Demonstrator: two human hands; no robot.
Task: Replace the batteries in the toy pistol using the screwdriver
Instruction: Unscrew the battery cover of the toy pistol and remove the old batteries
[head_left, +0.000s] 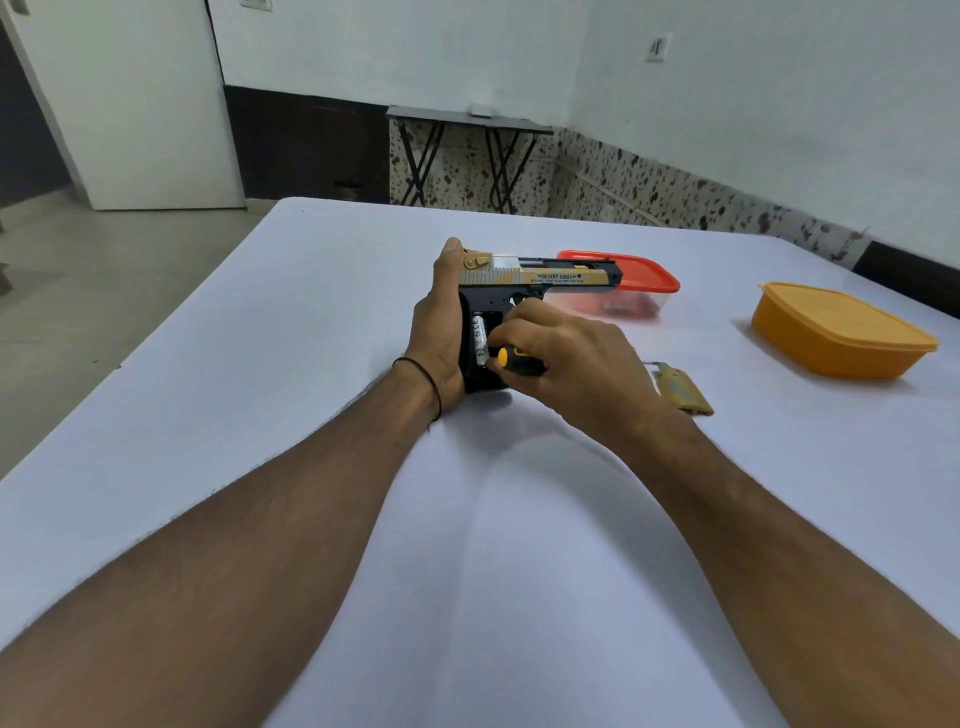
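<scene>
A gold and black toy pistol (540, 274) stands grip-down on the white table, barrel pointing right. My left hand (439, 322) grips the back of its handle. The grip's battery bay is uncovered and a silver battery (479, 340) shows inside it. My right hand (566, 358) holds a screwdriver with a yellow and black handle (517, 361) against the grip, fingers reaching at the bay. The screwdriver's tip is hidden. A gold cover panel (680, 391) lies on the table to the right of my right hand.
A clear box with a red lid (631, 275) sits behind the pistol's barrel. An orange lidded container (841, 332) stands at the right. The table's left edge (156, 332) drops to the floor. A folding table (467, 122) stands by the far wall.
</scene>
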